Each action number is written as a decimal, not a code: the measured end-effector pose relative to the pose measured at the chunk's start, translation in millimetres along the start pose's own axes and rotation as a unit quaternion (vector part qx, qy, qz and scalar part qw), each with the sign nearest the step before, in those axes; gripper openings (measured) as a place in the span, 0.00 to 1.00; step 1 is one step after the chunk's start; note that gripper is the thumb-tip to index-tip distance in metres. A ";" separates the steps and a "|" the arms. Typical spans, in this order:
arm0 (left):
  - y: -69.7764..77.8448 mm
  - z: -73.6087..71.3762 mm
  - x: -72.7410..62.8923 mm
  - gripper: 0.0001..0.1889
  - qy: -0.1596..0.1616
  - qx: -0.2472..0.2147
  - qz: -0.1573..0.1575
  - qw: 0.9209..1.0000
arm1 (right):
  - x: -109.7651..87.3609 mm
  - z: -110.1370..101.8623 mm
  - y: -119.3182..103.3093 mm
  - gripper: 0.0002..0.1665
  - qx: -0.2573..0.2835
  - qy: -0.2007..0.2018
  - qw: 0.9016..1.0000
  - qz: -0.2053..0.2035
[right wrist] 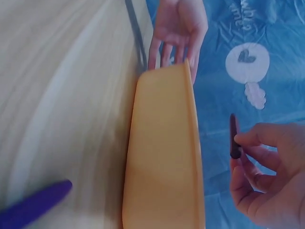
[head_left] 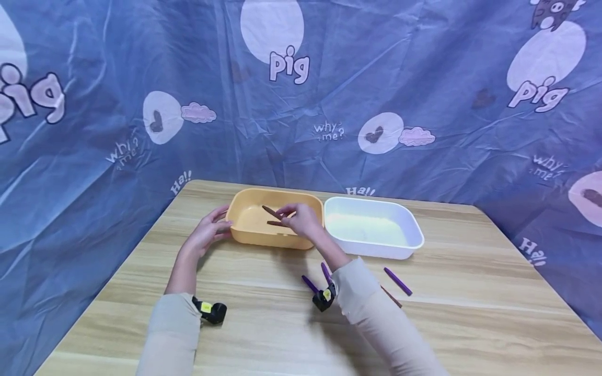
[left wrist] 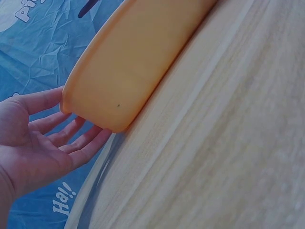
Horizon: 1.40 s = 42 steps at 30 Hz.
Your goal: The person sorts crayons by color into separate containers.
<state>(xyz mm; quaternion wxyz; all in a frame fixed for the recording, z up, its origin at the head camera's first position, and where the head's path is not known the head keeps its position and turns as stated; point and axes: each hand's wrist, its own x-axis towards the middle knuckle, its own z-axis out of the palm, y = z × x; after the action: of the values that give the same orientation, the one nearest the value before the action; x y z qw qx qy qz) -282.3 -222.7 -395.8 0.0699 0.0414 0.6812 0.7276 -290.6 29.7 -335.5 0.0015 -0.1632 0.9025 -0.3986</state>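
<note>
My right hand (head_left: 301,218) is over the orange bin (head_left: 273,240), pinching a slim brown pen-like stick (right wrist: 233,136) between thumb and fingers. The head view has a second brown stick (head_left: 277,224) just below it, by the same fingers; whether the hand holds this one too I cannot tell. At the bin's left end, my left hand (left wrist: 43,133) touches the outside of the wall and rim, fingers extended and spread. It has nothing else in it.
A white bin (head_left: 376,248) stands against the orange bin's right side. Nearer on the wooden table (head_left: 263,324) lie several purple sticks (head_left: 397,282) and a brown stick (head_left: 391,296), partly behind the right sleeve. Blue printed cloth (head_left: 320,162) hangs behind the table.
</note>
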 end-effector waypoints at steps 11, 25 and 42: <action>0.1 0.7 1.9 0.33 0.000 -0.008 0.000 1.000 | 31.3 -2.1 21.6 0.13 -0.011 -0.007 1.000 -0.019; -1.0 -0.3 3.6 0.33 0.010 -0.017 -0.003 1.000 | 59.3 9.0 48.2 0.14 -0.077 -0.051 0.996 -0.020; -1.5 1.8 1.9 0.33 0.009 -0.010 0.003 1.000 | 68.1 23.8 66.7 0.19 -0.124 -0.059 0.990 0.032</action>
<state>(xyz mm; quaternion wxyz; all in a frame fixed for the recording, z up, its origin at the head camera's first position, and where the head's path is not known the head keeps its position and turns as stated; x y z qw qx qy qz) -283.8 -220.5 -397.2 0.0618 0.0363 0.6742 0.7351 -371.5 34.4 -391.1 0.0467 -0.1565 0.9480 -0.2730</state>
